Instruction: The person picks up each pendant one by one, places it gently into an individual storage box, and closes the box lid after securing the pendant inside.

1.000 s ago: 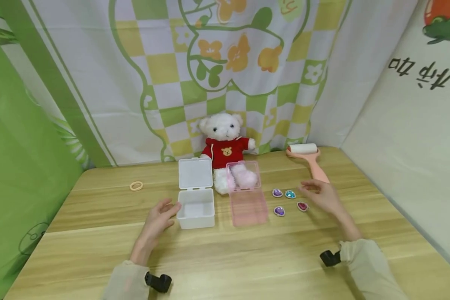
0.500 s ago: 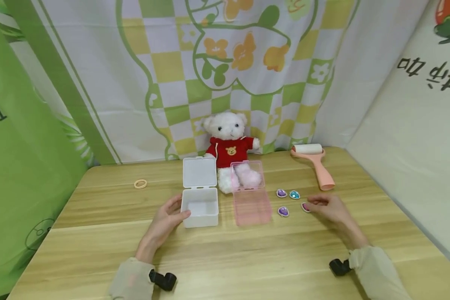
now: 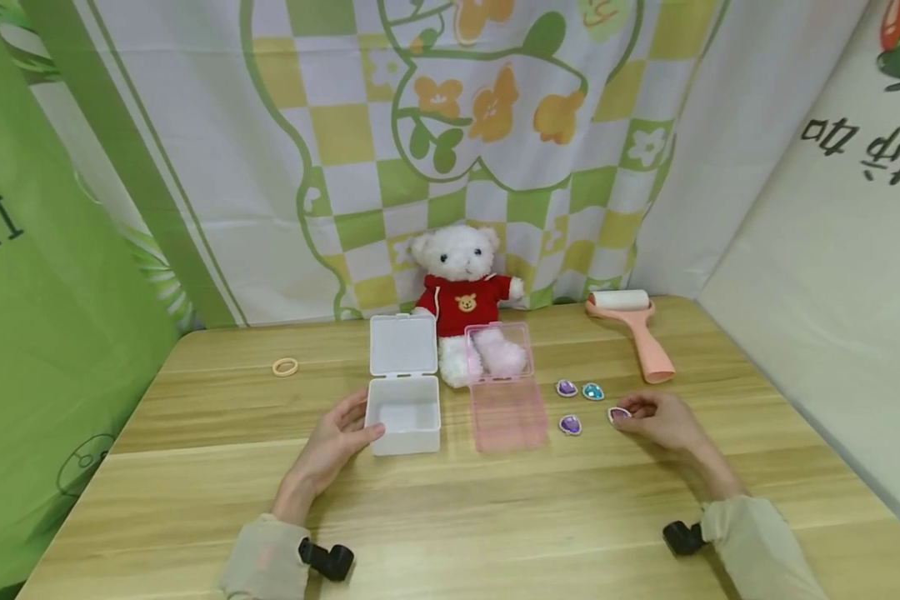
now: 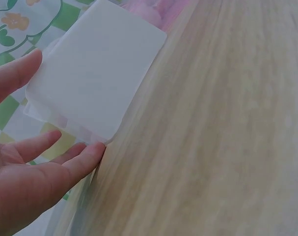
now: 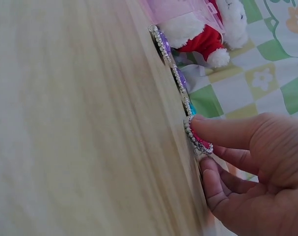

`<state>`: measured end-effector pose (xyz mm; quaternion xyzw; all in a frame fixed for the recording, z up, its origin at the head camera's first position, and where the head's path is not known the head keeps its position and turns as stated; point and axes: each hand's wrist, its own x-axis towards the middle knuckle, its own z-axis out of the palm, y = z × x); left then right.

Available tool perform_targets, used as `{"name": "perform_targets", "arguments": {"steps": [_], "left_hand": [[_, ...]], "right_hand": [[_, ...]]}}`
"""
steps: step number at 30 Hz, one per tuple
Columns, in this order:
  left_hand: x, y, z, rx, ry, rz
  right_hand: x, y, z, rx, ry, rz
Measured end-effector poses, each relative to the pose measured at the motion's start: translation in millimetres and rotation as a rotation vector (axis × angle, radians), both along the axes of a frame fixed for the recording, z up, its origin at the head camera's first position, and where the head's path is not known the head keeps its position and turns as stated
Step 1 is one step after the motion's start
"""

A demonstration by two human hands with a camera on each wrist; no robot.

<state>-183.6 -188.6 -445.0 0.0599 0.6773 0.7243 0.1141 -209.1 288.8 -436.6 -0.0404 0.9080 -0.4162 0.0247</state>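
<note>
In the head view my left hand (image 3: 335, 442) holds the left side of a small white plastic box (image 3: 405, 437), its thumb over the front corner of the rim. The box's lid stands up and nothing shows inside. The left wrist view shows the fingers (image 4: 85, 162) at the box's bottom corner. My right hand (image 3: 663, 423) pinches a red gem with a silvery beaded edge (image 5: 202, 140) between thumb and fingers, at the tabletop. Two purple gems (image 3: 570, 425) and a blue gem (image 3: 592, 391) lie to its left.
A pink see-through box (image 3: 508, 417) stands open right of the white one. Behind sits a white teddy bear (image 3: 461, 292) in a red hoodie. A pink-handled roller (image 3: 637, 333) lies at the back right, a pale ring (image 3: 285, 367) at the left.
My right hand has come down onto the red gem and now pinches it. The left hand has closed in on the white box's side. The head view has shifted slightly.
</note>
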Motion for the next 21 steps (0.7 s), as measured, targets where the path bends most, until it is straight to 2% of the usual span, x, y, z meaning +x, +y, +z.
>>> {"name": "perform_targets", "arguments": {"steps": [5,8,12,17,21], "left_hand": [[0.8,0.2,0.6,0.001,0.003,-0.023],[0.4,0.3,0.6,-0.002,0.012,-0.041],[-0.4,0.8,0.9,-0.011,0.024,-0.050],[-0.5,0.4,0.4,-0.022,0.034,-0.054],[0.2,-0.1,0.5,-0.026,0.034,-0.060]], "right_hand": [[-0.9,2,-0.7,0.046,0.048,0.017],[0.0,1,0.3,0.018,0.039,-0.004],[1.6,-1,6.0,-0.072,0.001,-0.023],[0.8,-9,17.1,-0.242,-0.035,-0.003],[-2.1,-21,28.6,-0.314,-0.074,0.006]]}}
